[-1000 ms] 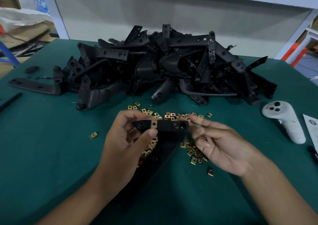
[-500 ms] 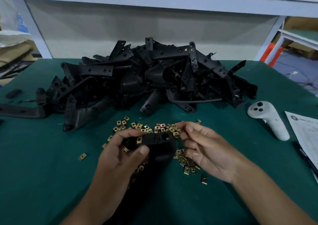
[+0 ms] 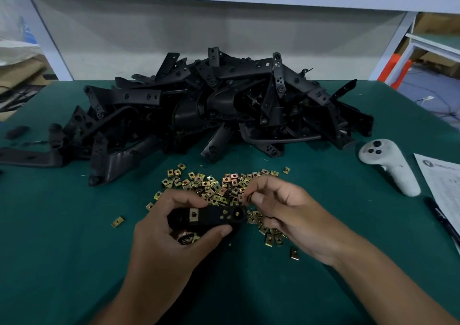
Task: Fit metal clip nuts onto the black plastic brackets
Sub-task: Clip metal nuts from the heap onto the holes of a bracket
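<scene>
My left hand (image 3: 171, 235) grips a black plastic bracket (image 3: 214, 217) low over the green table, thumb under it and fingers over its top. One brass clip nut (image 3: 193, 214) sits fitted on the bracket's left part. My right hand (image 3: 286, 210) hovers just right of the bracket's round end, thumb and forefinger pinched together over the heap of loose clip nuts (image 3: 219, 187); a nut seems held at the fingertips, but it is hard to make out. Part of the bracket is hidden by my left hand.
A big pile of black brackets (image 3: 211, 108) fills the back of the table (image 3: 62, 225). A white handheld controller (image 3: 388, 165) lies at the right, with a printed sheet (image 3: 443, 183) and a black pen (image 3: 440, 217) beyond it. Single stray nuts (image 3: 117, 221) lie around.
The bracket has come lower and turned flatter in my left hand. My right hand moved off the bracket's end to the nut heap and pinched its fingertips. The camera tilted.
</scene>
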Available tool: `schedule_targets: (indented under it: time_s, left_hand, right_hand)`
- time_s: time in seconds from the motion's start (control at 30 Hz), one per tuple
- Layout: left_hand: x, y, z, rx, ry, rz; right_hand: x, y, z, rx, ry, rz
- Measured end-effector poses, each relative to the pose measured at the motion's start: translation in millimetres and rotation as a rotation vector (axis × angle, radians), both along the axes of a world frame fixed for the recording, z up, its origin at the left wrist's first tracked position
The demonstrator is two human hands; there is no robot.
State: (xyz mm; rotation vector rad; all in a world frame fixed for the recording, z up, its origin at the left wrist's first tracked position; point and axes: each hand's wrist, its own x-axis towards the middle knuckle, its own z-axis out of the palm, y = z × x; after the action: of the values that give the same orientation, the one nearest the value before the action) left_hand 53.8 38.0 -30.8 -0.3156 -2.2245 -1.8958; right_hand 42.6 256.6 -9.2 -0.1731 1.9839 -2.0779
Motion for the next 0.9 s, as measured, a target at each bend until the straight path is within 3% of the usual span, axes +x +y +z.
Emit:
schedule_targets:
  time_s: [0.3,0.73,0.9]
  left_hand:
    - [4.4,4.6,-0.7,-0.061,0.024,-0.057]
    - [5.4,5.9,-1.8,-0.125,0.068,-0.088]
    - [5.0,5.1,-3.4,-0.112,0.062,-0.089]
  right_hand:
    - [5.7,-7.3,1.5,0.12,0.229,-0.058]
    - [6.8,-5.6,7.0,0.063,0.052,0.014]
    - [6.3,-7.2,6.4,0.057,0.082,-0.078]
